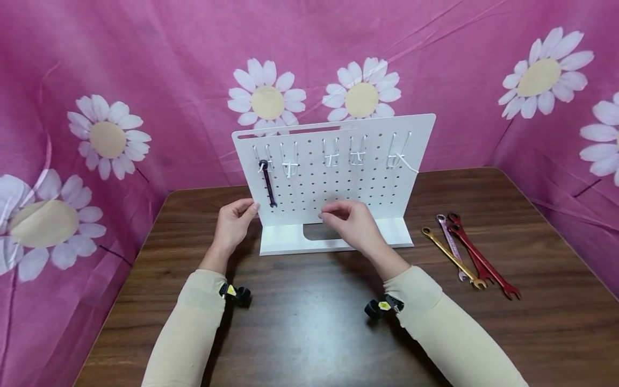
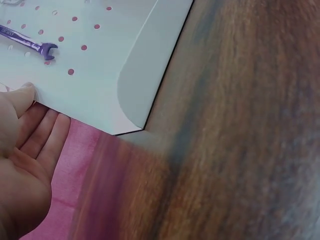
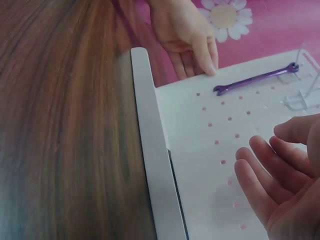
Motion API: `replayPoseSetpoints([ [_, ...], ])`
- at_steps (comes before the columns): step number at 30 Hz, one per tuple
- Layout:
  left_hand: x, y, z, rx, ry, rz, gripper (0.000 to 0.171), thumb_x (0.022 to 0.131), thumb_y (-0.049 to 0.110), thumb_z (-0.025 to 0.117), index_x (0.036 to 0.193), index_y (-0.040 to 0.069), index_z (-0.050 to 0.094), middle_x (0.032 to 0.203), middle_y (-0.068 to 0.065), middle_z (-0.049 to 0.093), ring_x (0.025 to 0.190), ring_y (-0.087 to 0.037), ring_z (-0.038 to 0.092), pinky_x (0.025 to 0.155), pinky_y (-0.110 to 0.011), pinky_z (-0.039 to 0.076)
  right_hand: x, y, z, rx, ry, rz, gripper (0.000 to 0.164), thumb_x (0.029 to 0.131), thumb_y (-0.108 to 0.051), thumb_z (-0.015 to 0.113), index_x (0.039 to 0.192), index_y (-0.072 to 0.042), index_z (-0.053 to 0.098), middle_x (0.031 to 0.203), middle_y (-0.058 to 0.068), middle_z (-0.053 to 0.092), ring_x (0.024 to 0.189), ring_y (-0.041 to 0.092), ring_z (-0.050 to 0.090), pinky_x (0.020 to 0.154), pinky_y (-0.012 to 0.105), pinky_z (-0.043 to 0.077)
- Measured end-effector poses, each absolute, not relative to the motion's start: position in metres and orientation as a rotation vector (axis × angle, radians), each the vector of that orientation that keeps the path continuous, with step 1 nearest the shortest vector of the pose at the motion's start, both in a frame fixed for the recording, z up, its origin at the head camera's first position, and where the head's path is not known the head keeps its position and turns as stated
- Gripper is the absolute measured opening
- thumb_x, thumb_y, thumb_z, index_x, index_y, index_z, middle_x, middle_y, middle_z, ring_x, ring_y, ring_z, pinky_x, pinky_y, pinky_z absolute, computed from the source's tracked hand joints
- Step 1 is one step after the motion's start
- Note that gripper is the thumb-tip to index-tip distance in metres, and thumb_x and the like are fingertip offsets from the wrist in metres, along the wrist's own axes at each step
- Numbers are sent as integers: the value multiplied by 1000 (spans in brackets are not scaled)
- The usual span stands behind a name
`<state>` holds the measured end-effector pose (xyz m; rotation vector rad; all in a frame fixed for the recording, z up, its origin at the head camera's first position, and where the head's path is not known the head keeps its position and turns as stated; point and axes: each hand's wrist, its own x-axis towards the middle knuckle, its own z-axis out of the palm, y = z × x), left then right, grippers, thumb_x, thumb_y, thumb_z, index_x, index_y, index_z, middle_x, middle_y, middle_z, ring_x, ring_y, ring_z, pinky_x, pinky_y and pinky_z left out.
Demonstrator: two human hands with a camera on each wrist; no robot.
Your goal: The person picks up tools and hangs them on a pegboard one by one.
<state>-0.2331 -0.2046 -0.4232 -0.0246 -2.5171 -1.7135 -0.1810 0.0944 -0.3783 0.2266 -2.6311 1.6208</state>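
A white pegboard (image 1: 300,188) stands upright on its base. On its leftmost hook hangs a purple combination wrench (image 1: 268,185), head up. My left hand (image 1: 232,226) holds the board's left edge low down; in the left wrist view the thumb (image 2: 25,97) lies on the front face and the other fingers reach behind the edge. In front of the board's lower middle is my right hand (image 1: 359,228). Its fingers (image 3: 272,165) are loosely bent with nothing between them, as the right wrist view shows.
Several white wire hooks (image 1: 290,165) line the upper board, the far-right one (image 1: 401,157) sitting askew. Right of the base, a gold wrench (image 1: 450,253), a pinkish-purple wrench (image 1: 450,239) and red wrenches (image 1: 483,262) lie overlapping on the wooden table (image 1: 300,322). A pink flowered cloth (image 1: 184,64) hangs behind.
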Motion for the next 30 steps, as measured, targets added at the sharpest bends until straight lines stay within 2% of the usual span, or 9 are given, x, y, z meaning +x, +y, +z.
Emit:
replayPoseSetpoints([
  [7, -233, -206, -423, -59, -2510, -1703, 26, 109, 14, 66, 125, -5, 74, 126, -26, 76, 101, -18, 72, 80, -12, 53, -175, 107, -382, 297, -2675, 1501, 17, 99, -15, 76, 110, -4, 82, 110, 13, 81, 98, 23, 70, 88, 35, 55],
  [14, -233, -206, -426, -98, -2526, -1712, 28, 110, 14, 65, 129, -5, 71, 130, -26, 74, 100, -9, 71, 83, -11, 54, -174, 127, -389, 326, -2695, 1466, 21, 100, -14, 75, 115, -1, 80, 112, 14, 81, 96, 18, 70, 86, 30, 56],
  [18, -234, -204, -425, -100, -2532, -1711, 29, 110, 15, 64, 129, -5, 71, 130, -27, 74, 102, -13, 73, 84, -11, 54, -172, 144, -392, 318, -2719, 1391, 19, 101, -16, 76, 114, -4, 81, 109, 12, 81, 94, 16, 69, 83, 26, 54],
  [21, -234, -204, -424, -78, -2541, -1710, 29, 110, 15, 64, 129, -5, 71, 130, -27, 74, 106, -24, 74, 83, -11, 54, -169, 153, -395, 312, -2730, 1347, 17, 100, -17, 77, 111, -6, 82, 106, 10, 81, 93, 16, 69, 81, 24, 53],
  [25, -236, -205, -426, -71, -2560, -1690, 29, 110, 17, 64, 129, -4, 72, 129, -25, 75, 107, -25, 74, 84, -14, 55, -166, 161, -398, 313, -2737, 1299, 14, 100, -15, 77, 109, -6, 82, 104, 10, 82, 92, 18, 69, 82, 28, 54],
  [30, -237, -205, -427, -79, -2549, -1686, 29, 110, 17, 65, 127, -5, 73, 126, -26, 76, 95, -6, 72, 86, -21, 59, -159, 173, -398, 314, -2764, 1210, 15, 102, -19, 76, 110, -8, 83, 107, 9, 82, 98, 20, 70, 87, 36, 55],
])
